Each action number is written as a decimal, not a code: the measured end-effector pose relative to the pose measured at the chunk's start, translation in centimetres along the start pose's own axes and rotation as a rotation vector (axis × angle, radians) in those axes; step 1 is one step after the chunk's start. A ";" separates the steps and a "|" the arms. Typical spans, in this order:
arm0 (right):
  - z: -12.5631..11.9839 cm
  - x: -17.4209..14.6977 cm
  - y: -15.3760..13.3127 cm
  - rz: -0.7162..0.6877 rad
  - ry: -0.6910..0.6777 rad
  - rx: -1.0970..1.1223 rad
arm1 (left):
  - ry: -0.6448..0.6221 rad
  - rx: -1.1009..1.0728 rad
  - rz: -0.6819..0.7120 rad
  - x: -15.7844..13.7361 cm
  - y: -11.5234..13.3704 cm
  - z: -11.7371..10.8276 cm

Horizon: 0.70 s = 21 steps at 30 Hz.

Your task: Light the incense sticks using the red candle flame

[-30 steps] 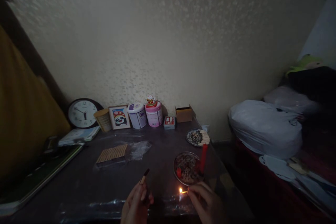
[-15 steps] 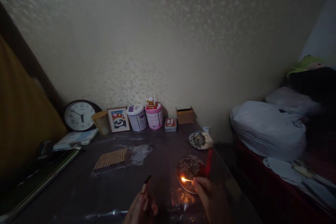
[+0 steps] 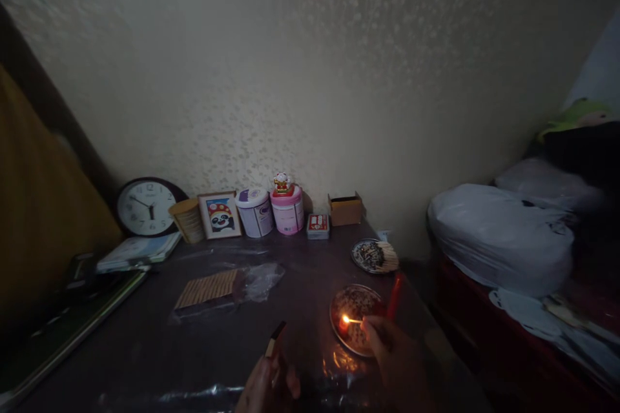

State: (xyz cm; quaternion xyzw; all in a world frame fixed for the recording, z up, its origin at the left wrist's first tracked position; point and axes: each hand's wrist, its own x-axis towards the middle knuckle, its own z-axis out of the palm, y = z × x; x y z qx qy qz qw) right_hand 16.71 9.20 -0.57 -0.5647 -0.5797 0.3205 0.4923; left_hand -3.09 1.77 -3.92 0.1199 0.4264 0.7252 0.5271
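head | a burning match (image 3: 353, 320) is pinched in the right hand (image 3: 394, 355) over the round dish (image 3: 356, 317) on the table (image 3: 145, 342) | a matchbox (image 3: 274, 339) is gripped by the left hand (image 3: 268, 388) | a red candle (image 3: 394, 295) is seen beside the dish

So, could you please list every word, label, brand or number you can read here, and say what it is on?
None can be read for certain.
Wall clock: numerals ring the dial, too small to quote.
White tin: print blurred.
Pink tin: print blurred.
Small red box: label unreadable.
Matchbox in the left hand: no print visible.
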 end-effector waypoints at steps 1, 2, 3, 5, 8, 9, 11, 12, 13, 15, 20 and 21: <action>0.1 0.0 0.1 0.002 -0.002 0.002 | -0.003 0.004 0.000 0.1 0.0 -0.1; 0.1 0.0 0.1 0.004 -0.003 0.004 | -0.005 0.010 -0.006 0.3 -0.1 -0.2; 0.1 0.0 0.1 0.004 -0.010 0.005 | -0.008 0.016 -0.013 0.4 -0.1 -0.2; 0.1 0.0 0.1 0.005 -0.017 0.002 | -0.014 0.022 -0.019 0.5 -0.2 -0.3; 0.2 -0.1 -0.1 0.030 -0.003 0.009 | -0.028 0.013 0.002 0.1 -0.2 -0.2; 0.3 -0.1 -0.2 0.029 0.005 0.013 | -0.031 0.009 0.013 0.0 -0.2 -0.1; 0.4 -0.1 -0.4 0.011 0.011 0.019 | -0.025 0.014 0.046 -0.4 -0.1 0.1; 0.5 -0.1 -0.5 -0.001 0.011 0.017 | -0.021 0.021 0.071 -0.5 0.0 0.2; 0.5 -0.1 -0.6 -0.009 0.009 0.015 | -0.017 0.026 0.096 -0.6 0.1 0.4; 0.5 -0.1 -0.7 -0.006 0.006 0.016 | -0.019 0.010 0.114 -0.9 0.3 0.7; 0.3 -0.2 -0.3 0.018 0.005 0.008 | -0.011 -0.119 0.019 -1.3 1.0 1.4; 0.3 -0.2 -0.2 0.018 0.002 -0.003 | -0.004 -0.122 0.007 -1.3 1.1 1.4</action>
